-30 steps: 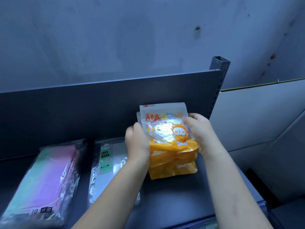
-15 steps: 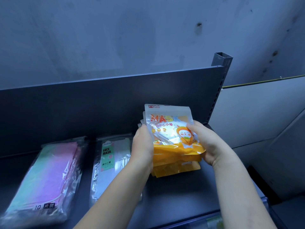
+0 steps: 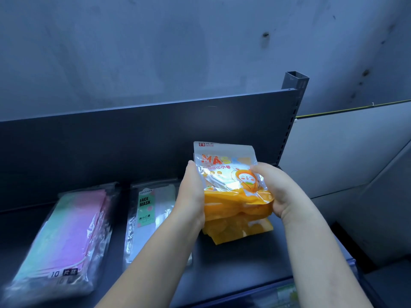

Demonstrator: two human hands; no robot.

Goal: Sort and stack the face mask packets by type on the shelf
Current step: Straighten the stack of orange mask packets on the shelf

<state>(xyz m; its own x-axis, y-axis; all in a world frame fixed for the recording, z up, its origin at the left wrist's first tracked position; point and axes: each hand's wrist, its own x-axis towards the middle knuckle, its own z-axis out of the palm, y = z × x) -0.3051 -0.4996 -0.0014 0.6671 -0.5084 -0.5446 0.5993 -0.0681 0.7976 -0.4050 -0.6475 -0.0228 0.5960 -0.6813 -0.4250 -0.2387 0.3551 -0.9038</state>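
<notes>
Left hand [image 3: 192,196]: fingers clenched on the left edge of the orange mask packets [image 3: 231,185].
Right hand [image 3: 280,192]: gripped the right edge.
Packets: held atop the orange pile, right end of the shelf [image 3: 244,267].
Neighbours: pink packets [image 3: 64,232] and green-labelled packets [image 3: 149,216] lay apart, leftward.
Risk: glossy film; uneven release might slide the pile askew.

Three packet stacks lie on the shelf [image 3: 244,258]: gradient masks [image 3: 64,236] left; FACE MASK packets [image 3: 146,210] middle; cartoon packets [image 3: 231,190] right
</notes>
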